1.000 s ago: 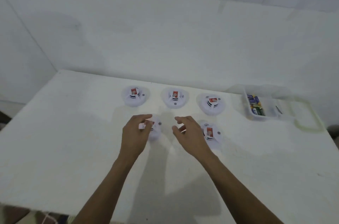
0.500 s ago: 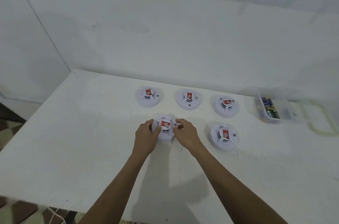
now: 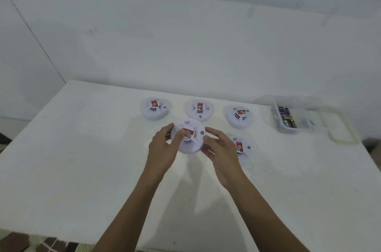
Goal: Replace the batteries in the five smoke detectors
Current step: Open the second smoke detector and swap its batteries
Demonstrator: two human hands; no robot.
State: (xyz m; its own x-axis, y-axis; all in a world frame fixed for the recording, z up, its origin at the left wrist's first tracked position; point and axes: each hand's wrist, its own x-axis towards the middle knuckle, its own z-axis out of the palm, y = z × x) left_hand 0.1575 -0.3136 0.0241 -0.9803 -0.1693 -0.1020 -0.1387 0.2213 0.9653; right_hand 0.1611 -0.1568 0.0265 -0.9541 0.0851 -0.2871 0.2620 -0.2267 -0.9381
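While both hands grip it | round white plastic smoke detector (image 3: pixel 190 135) sits front-left on white table (image 3: pixel 82 159) | left hand (image 3: pixel 165 146), right hand (image 3: pixel 218 148) clasp rim | advice: twist evenly, grip firm

Bare white surface (image 3: pixel 68 159) fills the left and lower parts of the frame, open for passing. At centre, both hands and the smoke detector (image 3: pixel 188 136) they hold block the way. Behind stand three detectors (image 3: pixel 155 109) in a row; a fourth detector (image 3: pixel 240 147) lies just right. A clear box (image 3: pixel 290 118) occupies the right.
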